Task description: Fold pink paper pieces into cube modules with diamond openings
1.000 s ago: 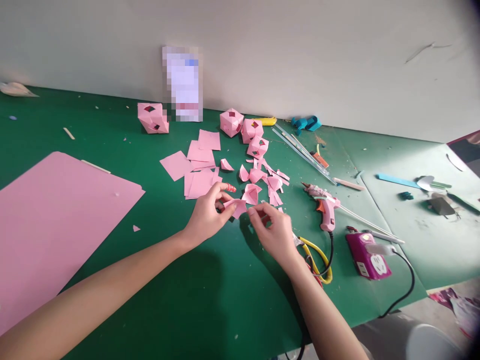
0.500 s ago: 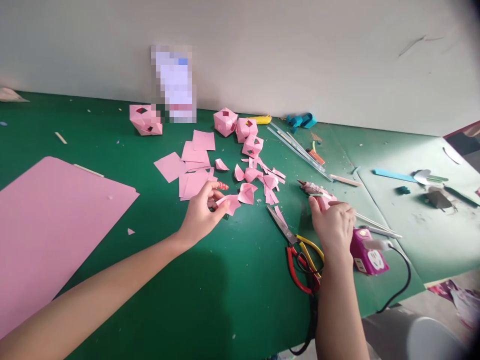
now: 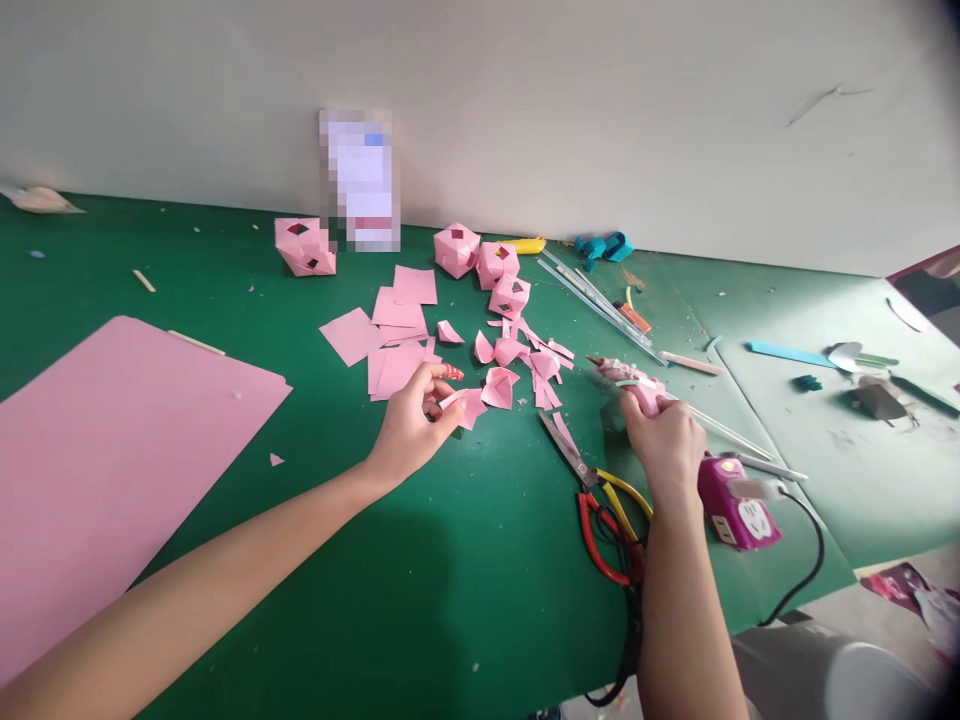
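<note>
Between the thumb and fingers of my left hand [image 3: 417, 415] is a folded pink paper piece [image 3: 469, 408]. Just right of it lies another folded piece [image 3: 500, 387]. My right hand [image 3: 666, 435] is wrapped round a pink hot glue gun [image 3: 628, 382], its nozzle pointing left; a white glue stick [image 3: 731, 435] extends behind it. Scissors [image 3: 581, 465] with red and yellow handles lie between my hands. Pink paper squares [image 3: 397, 370] and narrow offcuts [image 3: 546, 390] are spread beyond my left hand. Several assembled pink paper shapes [image 3: 457, 250] with openings stand near the wall.
A large pink sheet [image 3: 127, 430] covers the left side of the green table [image 3: 337, 610]. A purple power socket [image 3: 739, 505] with a plugged-in cord sits right of my right hand. Clear glue sticks [image 3: 600, 305] lie at the back, and a blurred screen [image 3: 364, 185] leans on the wall.
My right hand has lifted the glue gun slightly, and its grip on the handle shows more plainly. My left hand still holds the folded piece. The whole view has shifted slightly.
</note>
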Tool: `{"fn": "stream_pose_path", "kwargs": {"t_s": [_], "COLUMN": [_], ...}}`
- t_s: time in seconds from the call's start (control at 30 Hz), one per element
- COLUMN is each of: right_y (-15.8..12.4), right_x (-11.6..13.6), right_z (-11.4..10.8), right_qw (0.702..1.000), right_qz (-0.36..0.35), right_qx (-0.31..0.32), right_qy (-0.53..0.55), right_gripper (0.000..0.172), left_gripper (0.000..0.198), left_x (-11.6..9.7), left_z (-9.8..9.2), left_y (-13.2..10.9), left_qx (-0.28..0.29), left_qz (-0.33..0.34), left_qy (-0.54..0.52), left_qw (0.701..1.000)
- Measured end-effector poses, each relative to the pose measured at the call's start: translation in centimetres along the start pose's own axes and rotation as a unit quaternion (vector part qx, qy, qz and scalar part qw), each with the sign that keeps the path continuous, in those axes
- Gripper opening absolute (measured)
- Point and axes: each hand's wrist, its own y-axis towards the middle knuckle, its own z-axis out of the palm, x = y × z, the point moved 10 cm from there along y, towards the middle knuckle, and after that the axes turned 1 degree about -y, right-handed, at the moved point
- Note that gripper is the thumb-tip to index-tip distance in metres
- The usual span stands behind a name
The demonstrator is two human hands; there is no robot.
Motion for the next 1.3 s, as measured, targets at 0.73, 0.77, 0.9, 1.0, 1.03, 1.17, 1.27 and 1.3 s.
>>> {"fn": "stream_pose_path", "kwargs": {"t_s": [0.73, 0.77, 0.9, 1.0, 1.03, 1.17, 1.27, 1.3], "right_y": [-8.4, -8.4, -8.5, -8.6, -8.6, -8.6, -8.6, -8.7], "right_x": [8.7, 8.7, 8.8, 8.8, 8.8, 8.7, 8.7, 8.7], "right_z": [0.3, 0.4, 0.7, 0.8, 0.8, 0.7, 0.7, 0.7], "right_qw": [0.959, 0.958, 0.959, 0.96, 0.96, 0.959, 0.958, 0.958], "right_qz": [-0.237, -0.238, -0.239, -0.237, -0.238, -0.242, -0.25, -0.253], "right_qx": [0.022, 0.025, 0.037, 0.039, 0.038, 0.033, 0.027, 0.024], "right_qy": [0.157, 0.156, 0.148, 0.143, 0.142, 0.143, 0.137, 0.135], "right_gripper": [0.042, 0.042, 0.041, 0.041, 0.04, 0.042, 0.042, 0.041], "left_gripper": [0.033, 0.033, 0.033, 0.033, 0.033, 0.034, 0.034, 0.034], "left_x": [0.7, 0.6, 0.6, 0.6, 0.6, 0.8, 1.0, 1.0], "left_z": [-0.1, -0.1, -0.1, -0.1, -0.1, 0.1, 0.1, 0.1], "left_y": [0.3, 0.3, 0.2, 0.2, 0.2, 0.2, 0.3, 0.3], "left_qx": [-0.013, -0.014, -0.013, -0.012, -0.01, -0.002, 0.0, -0.001], "left_qz": [-0.016, -0.015, -0.014, -0.015, -0.016, -0.019, -0.021, -0.021], "left_qy": [0.003, 0.001, 0.0, 0.003, 0.002, -0.006, -0.006, -0.006], "left_qw": [1.0, 1.0, 1.0, 1.0, 1.0, 1.0, 1.0, 1.0]}}
